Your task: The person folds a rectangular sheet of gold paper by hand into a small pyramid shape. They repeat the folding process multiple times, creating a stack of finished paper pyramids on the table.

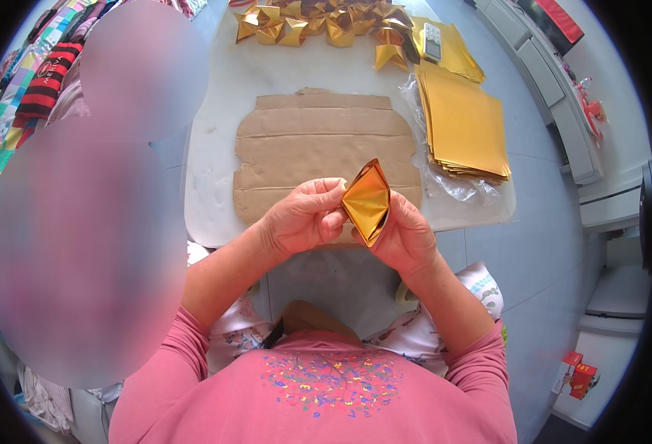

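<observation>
A folded gold foil paper piece (367, 204), diamond-shaped with a hollow facing up, is held between my two hands above the near edge of a cardboard sheet (326, 150). My left hand (308, 213) pinches its left corner with thumb and fingers. On the opposite side, my right hand (408, 230) grips the right edge, its fingers partly hidden behind the paper. To the right lies a stack of flat gold paper sheets (464, 125) on clear plastic wrap (462, 188). Several finished-looking gold paper folds (314, 22) are heaped at the table's far side.
The pale table (209, 166) has rounded corners. A remote control (432, 42) rests on more gold sheets (462, 50) at the far right. Clothes and fabrics (43, 83) lie to the left beside a blurred area. Grey cabinets (542, 72) line the right wall.
</observation>
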Tool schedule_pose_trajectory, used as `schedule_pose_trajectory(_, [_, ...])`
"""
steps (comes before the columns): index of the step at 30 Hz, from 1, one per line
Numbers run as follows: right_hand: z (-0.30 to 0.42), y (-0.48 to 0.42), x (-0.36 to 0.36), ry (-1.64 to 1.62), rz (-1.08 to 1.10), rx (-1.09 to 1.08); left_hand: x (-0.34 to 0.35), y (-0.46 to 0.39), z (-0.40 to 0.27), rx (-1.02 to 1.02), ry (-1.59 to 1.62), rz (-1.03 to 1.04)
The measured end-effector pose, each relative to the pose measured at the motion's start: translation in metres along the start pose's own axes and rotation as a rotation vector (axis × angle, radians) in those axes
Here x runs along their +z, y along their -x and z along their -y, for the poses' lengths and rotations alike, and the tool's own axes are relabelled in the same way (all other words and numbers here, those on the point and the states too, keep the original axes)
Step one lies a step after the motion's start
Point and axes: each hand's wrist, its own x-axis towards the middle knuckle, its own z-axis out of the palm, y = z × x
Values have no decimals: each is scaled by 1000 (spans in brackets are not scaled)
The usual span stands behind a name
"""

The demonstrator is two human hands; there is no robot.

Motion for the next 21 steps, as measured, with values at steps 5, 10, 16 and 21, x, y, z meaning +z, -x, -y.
schedule_pose_trajectory(5, [1,1,3,8,38,13,-5,-2,6,28,-13,32])
schedule_pose_trajectory(10, [1,0,2,10,69,14,0,-3,8,55,-17,54])
schedule_pose_trajectory(16, [2,2,-5,1,63,-16,1,1,1,1,-80,-12])
schedule_pose_trajectory(21, [3,2,-6,-2,66,-17,4,2,0,-3,-101,-13])
